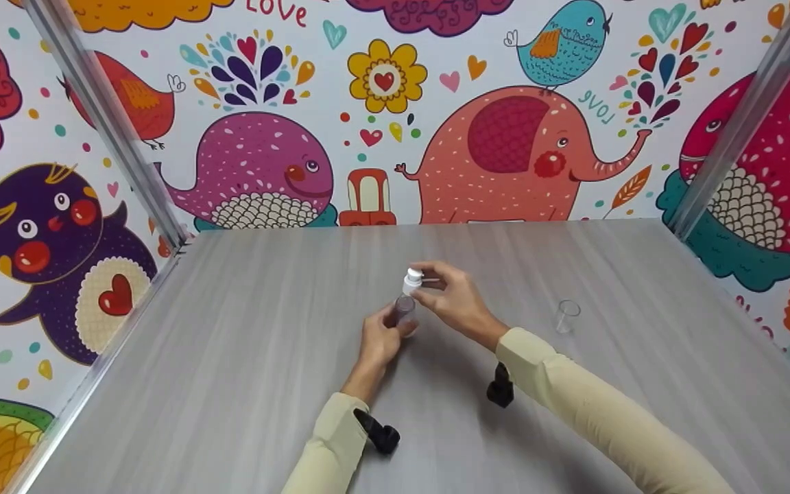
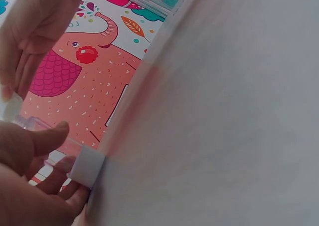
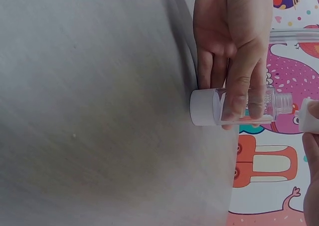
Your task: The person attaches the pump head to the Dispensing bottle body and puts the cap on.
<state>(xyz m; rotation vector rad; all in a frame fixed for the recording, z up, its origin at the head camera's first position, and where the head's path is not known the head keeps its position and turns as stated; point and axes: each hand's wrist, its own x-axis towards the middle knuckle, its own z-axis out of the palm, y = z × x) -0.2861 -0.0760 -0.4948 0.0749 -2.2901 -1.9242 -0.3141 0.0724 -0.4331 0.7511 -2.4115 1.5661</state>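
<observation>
A clear small bottle (image 3: 283, 103) with a white base (image 3: 203, 107) stands upright, its threaded neck uncovered. My left hand (image 1: 380, 336) grips the bottle round its body, thumb on one side and fingers on the other. Just above the neck, a white pump top (image 1: 412, 280) is pinched between the thumb and fingers of my right hand (image 1: 460, 298). The right wrist view shows a narrow gap between the pump top and the neck. In the left wrist view, the white base (image 2: 87, 167) sits at or very near the tabletop.
A clear cylindrical cap (image 1: 567, 317) stands on the grey wood-grain table (image 1: 265, 357), to the right of my right hand. Printed panels with cartoon animals (image 1: 505, 165) rise at the back and sides. Metal posts (image 1: 114, 130) stand at the table's back corners.
</observation>
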